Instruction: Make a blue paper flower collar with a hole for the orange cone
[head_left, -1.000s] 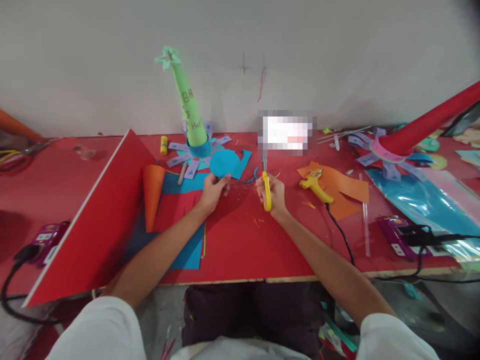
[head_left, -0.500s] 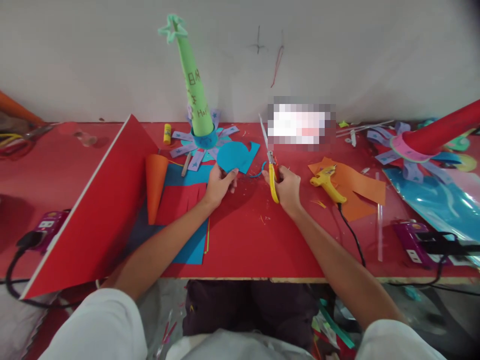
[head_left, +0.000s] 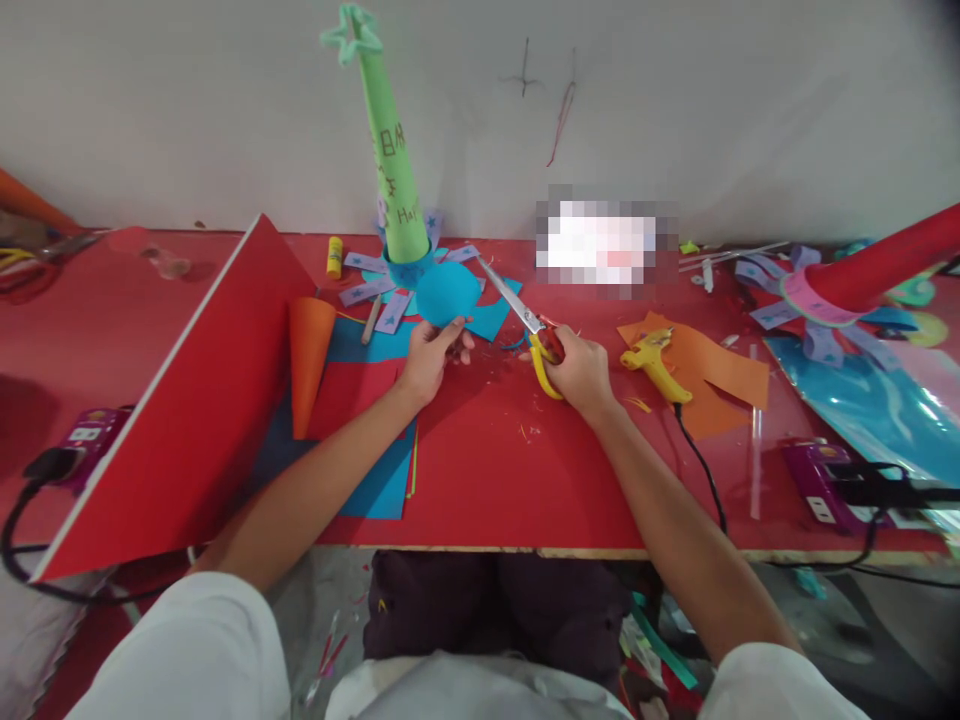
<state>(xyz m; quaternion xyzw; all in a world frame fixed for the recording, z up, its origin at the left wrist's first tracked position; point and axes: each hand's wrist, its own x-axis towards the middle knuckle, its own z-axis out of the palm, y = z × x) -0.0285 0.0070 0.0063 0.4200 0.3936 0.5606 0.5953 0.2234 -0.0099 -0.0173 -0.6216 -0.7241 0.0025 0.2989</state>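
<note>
Between the thumb and fingers of my left hand is a round blue paper disc, held by its lower edge. My right hand grips scissors with yellow and red handles, and their long blades point up and left, just right of the disc. A blue paper offcut lies behind the blades, beside the disc. Beyond my left hand stands a tall green paper cone with a pale green star on top and purple strips fanned round its blue base.
Left are a glue stick, an orange cone and a slanted red board. Right are a yellow glue gun with a black cord, orange paper, a red cone and a purple power strip.
The scissors have swung from nearly upright to a leftward slant, their tips now closer to the disc. The disc has shifted slightly left and up, and looks separate from the offcut.
</note>
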